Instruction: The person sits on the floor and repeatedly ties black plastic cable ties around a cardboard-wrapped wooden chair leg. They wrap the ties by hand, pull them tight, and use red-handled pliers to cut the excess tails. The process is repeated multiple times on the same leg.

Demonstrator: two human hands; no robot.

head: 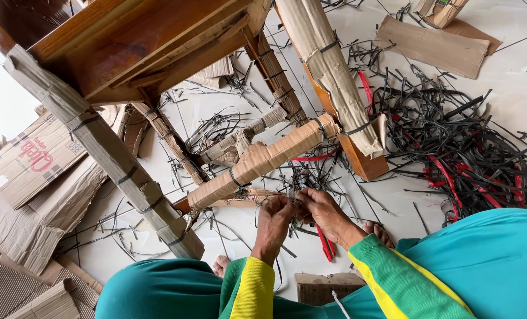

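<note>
A wooden chair stands in front of me, its legs and rungs wrapped in brown cardboard tied with black strips. My left hand and my right hand meet just below the cardboard-wrapped lower rung. Their fingertips pinch a thin black plastic strip between them. A black tie circles the rung right above my hands. What the fingers do with the strip is too small to tell.
A big tangle of black and red plastic strips lies on the white tiled floor at right. Flattened cardboard boxes pile up at left, more cardboard pieces at top right. My bare toes show near a red-handled tool.
</note>
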